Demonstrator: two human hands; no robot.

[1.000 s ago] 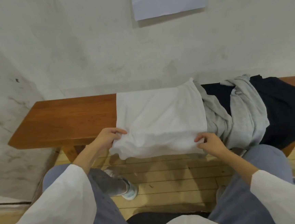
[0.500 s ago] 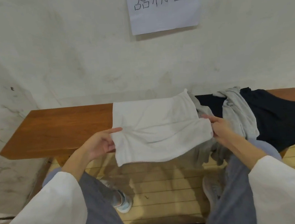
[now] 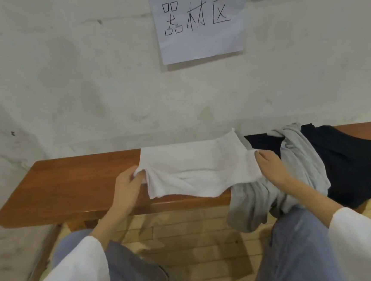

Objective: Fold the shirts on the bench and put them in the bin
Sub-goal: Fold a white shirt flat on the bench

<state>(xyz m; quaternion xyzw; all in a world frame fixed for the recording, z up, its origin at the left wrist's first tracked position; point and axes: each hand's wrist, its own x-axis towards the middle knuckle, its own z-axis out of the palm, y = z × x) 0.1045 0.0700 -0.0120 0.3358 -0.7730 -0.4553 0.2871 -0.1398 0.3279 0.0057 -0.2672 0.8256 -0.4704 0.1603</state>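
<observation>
- white shirt (image 3: 196,168): soft thin knit, folded into a rough rectangle, lying flat on the middle of the bench; near edge wavy and hanging just over the front lip, far right corner peaked up
- left hand (image 3: 127,185): fingers curled, pinching a bunched bit of the shirt's left edge, cloth puckered at the grip
- right hand (image 3: 270,168): fingers curled in, gripping the shirt's right edge, thumb on top
- bench (image 3: 72,186): smooth glossy reddish-brown wood, long plank top with rounded edge, set against the wall
- grey shirt (image 3: 298,164): limp, crumpled jersey, just right of the white one, draped off the bench front over the right knee
- dark shirt (image 3: 350,161): navy or black, matte, spread under and beside the grey one at the right end
- paper sign (image 3: 198,20): white sheet with handwritten black characters, on the rough, stained plaster wall
- floor (image 3: 188,229): pale wooden strips
- person: loose white sleeves, blue-grey trousers
</observation>
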